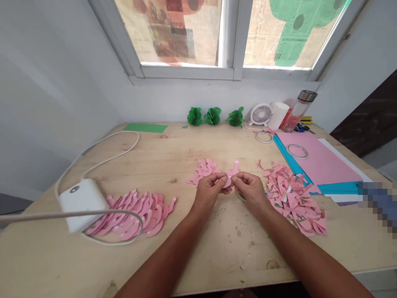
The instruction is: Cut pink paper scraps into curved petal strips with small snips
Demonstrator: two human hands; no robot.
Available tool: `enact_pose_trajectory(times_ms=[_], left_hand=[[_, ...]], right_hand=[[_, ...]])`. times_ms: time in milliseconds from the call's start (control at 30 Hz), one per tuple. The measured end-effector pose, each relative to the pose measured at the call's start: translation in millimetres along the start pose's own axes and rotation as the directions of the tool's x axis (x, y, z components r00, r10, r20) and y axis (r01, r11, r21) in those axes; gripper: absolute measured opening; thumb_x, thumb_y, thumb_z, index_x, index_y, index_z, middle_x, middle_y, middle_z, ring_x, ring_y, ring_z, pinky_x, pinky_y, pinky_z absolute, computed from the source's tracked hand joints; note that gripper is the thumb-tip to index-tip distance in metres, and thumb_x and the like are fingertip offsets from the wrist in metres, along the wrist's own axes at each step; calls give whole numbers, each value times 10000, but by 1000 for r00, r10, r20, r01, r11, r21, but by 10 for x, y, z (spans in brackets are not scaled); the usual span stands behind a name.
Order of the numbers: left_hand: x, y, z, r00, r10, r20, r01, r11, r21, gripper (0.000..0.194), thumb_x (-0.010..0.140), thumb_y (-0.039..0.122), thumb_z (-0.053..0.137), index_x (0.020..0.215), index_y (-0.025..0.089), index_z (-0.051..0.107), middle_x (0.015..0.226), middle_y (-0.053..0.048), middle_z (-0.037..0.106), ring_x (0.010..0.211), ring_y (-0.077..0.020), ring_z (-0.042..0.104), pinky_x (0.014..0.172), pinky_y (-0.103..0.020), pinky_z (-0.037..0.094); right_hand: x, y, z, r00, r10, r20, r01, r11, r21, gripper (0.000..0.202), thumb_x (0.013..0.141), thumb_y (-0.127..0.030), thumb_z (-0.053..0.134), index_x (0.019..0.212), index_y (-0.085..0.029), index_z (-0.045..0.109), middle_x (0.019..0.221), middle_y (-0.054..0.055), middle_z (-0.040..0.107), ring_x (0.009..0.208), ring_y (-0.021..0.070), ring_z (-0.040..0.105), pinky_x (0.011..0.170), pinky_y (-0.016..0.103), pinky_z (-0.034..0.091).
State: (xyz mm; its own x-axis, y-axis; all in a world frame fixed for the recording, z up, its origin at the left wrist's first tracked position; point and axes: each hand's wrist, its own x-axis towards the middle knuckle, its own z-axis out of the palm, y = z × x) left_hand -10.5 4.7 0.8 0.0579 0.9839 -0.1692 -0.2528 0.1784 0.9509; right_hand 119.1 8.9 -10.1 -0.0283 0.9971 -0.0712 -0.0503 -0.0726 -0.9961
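Note:
Between my two hands, over the middle of the wooden table, is a pink paper cutout (235, 168) with a narrow upright end and small white patches. My left hand (212, 190) pinches its left edge between thumb and fingers. On the other side, my right hand (249, 188) has thumb and fingers closed on its right edge. Small pink cutouts (206, 167) lie in a pile just behind my left hand. Beside my right forearm is a heap of pink paper scraps (294, 198). A roll of tape is partly hidden under my right hand.
Overlapping pink cutouts (139, 213) lie left, by a white power bank (83, 204) with a looping cable. Green paper ornaments (212, 116), a small fan (261, 114) and a bottle (300, 111) line the back. Coloured sheets (322, 159) and a tape roll (297, 151) are right.

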Motion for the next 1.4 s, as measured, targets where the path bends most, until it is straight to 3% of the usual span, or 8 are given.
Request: enact_pose_trajectory(times_ms=[400,1067,1400], left_hand=[[-14,8,2,1000,14,-14,-14,999,34,206,611,242,686,759,112,623,540,7,598,497,-112,584,544,-227,501],[-22,24,-4,1000,13,12,-13,1000,17,240,594,274,703,755,115,620,550,3,599,492,-113,578,551,-239,496],[-20,31,-12,1000,11,17,-12,1000,26,255,591,279,701,775,118,629,563,-11,611,501,-120,582,550,-247,499]], right_hand=[[-21,-53,17,997,78,28,-81,984,161,262,660,-370,660,575,-160,529,453,-63,443,377,36,285,386,205,156],[4,-28,-4,992,108,66,-119,975,189,249,636,-367,684,613,-160,548,455,-66,446,401,47,299,412,210,164],[-8,-62,-25,987,96,129,-122,968,218,248,659,-348,663,557,-165,530,491,-47,477,457,68,372,480,219,275]])
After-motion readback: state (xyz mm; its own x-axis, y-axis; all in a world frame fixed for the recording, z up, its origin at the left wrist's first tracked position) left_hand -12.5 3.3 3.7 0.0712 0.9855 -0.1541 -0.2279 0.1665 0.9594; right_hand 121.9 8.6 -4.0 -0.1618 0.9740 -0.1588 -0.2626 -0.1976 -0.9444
